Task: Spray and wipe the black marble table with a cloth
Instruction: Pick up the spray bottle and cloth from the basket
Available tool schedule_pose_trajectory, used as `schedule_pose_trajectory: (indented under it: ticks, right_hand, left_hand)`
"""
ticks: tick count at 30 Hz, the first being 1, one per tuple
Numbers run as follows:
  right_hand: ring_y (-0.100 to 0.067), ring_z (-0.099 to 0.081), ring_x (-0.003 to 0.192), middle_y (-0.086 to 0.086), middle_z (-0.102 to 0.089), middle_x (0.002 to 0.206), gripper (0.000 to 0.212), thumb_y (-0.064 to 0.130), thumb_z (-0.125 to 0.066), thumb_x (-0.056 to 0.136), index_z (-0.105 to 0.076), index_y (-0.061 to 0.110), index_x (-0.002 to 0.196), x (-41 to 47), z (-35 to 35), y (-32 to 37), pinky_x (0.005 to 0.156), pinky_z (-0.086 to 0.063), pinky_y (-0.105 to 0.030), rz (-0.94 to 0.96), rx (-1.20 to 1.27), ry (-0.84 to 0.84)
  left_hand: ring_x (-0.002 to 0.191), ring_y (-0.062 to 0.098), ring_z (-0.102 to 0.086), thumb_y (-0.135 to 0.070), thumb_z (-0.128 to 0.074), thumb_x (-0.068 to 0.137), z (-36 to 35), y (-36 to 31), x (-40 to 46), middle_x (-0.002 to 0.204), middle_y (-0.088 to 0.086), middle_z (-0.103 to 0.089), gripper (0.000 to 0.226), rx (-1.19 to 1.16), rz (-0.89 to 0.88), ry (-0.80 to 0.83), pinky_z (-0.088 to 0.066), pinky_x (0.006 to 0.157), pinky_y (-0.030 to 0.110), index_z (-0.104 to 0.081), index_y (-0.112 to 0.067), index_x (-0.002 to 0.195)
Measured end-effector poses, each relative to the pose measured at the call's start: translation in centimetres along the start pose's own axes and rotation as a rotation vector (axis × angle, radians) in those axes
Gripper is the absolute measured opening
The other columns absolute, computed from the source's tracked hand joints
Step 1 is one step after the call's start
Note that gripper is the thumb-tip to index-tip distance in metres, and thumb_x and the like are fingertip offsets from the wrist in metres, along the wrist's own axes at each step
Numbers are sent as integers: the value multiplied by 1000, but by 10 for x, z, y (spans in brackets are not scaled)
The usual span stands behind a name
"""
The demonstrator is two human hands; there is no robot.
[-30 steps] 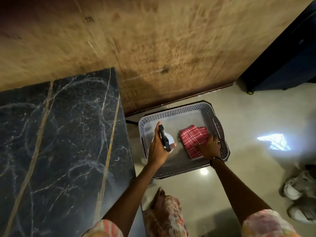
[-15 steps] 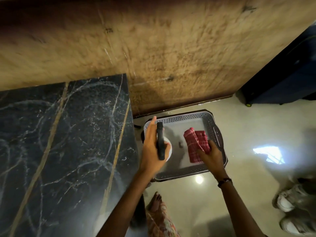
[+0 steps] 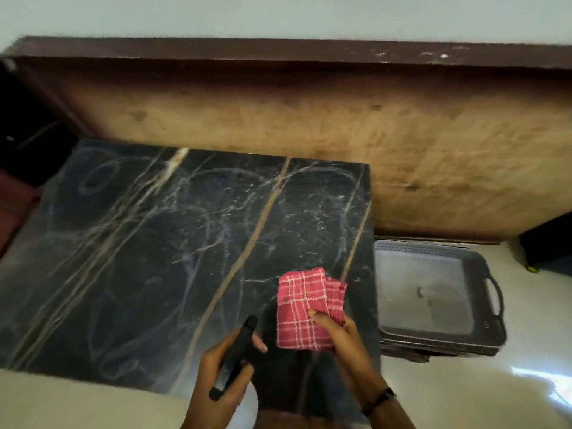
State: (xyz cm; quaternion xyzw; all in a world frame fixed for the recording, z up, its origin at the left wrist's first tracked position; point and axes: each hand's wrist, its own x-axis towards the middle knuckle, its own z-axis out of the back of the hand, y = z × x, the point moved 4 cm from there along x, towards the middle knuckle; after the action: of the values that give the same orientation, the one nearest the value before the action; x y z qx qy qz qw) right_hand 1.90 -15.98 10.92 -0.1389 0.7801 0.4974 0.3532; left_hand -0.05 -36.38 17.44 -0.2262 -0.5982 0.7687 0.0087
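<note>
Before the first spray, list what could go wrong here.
1. The cloth is held over the table's right edge; if dropped, it may fall to the floor beside the basket.
2. The spray bottle in the left hand points toward the wooden panel; mist could land there.
3. The right hand grips a folded cloth, so wipes may smear.

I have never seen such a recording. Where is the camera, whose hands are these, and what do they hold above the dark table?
No machine here: a person wears one camera on the head, looking forward and down, so you see their own two bare hands. The left hand grips a spray bottle by its black top; the white body shows only a little below the hand. The right hand pinches a folded red checked cloth above the black marble table, which has pale veins and ring marks. Beside the table, on the floor, stands a grey basket, with nothing large inside. Behind is a brown wooden panel.
</note>
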Motion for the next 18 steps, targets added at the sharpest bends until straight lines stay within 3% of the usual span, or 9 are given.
schedule_pose_trajectory:
  ticks: [4,8,10,12,15,18]
  right_hand:
    - [-30,-67,104,-14,-70,113,36,16,-64,86,-62,8,121,3,-106,-49,91,-52,-42,-141,112,107]
    - [-32,-63,110,-17,-66,119,38,27,-58,92,-59,9,125,10,-197,-94,98,-48,-47,-236,139,194]
    - [-34,-62,112,-18,-65,121,44,38,-57,92,-60,9,126,16,-217,-106,101,-45,-50,-261,140,200]
    - [-32,-66,106,-18,-68,115,47,44,-52,93,-64,7,120,19,-244,-116,91,-53,-44,-280,161,196]
    - [-24,-72,87,-11,-74,99,43,45,-42,98,-68,11,106,25,-268,-124,66,-58,-31,-252,75,175]
    - [-25,-70,97,-9,-73,105,50,54,-44,93,-66,16,114,33,-278,-130,79,-55,-35,-206,-89,169]
  left_hand:
    - [63,2,-64,-25,-65,73,75,33,-23,72,-9,-69,12,103,75,-59,-45,63,15,-67,-20,83]
    - [63,-4,-61,-33,-70,80,139,73,-30,61,-29,-63,11,209,152,-118,-42,59,7,-63,-25,80]
    - [77,0,-67,-56,-66,72,154,86,-27,81,-23,-72,36,233,155,-106,-52,72,18,-68,-26,92]
    - [92,13,-69,-66,-64,67,178,101,-27,100,-6,-75,60,233,175,-132,-55,84,30,-69,-20,105]
    - [89,26,-69,-53,-74,70,200,117,-22,97,9,-75,56,289,199,-170,-53,78,36,-69,-10,105]
    - [90,23,-69,-43,-76,73,210,129,-19,101,5,-74,51,283,235,-193,-47,75,23,-68,-10,110]
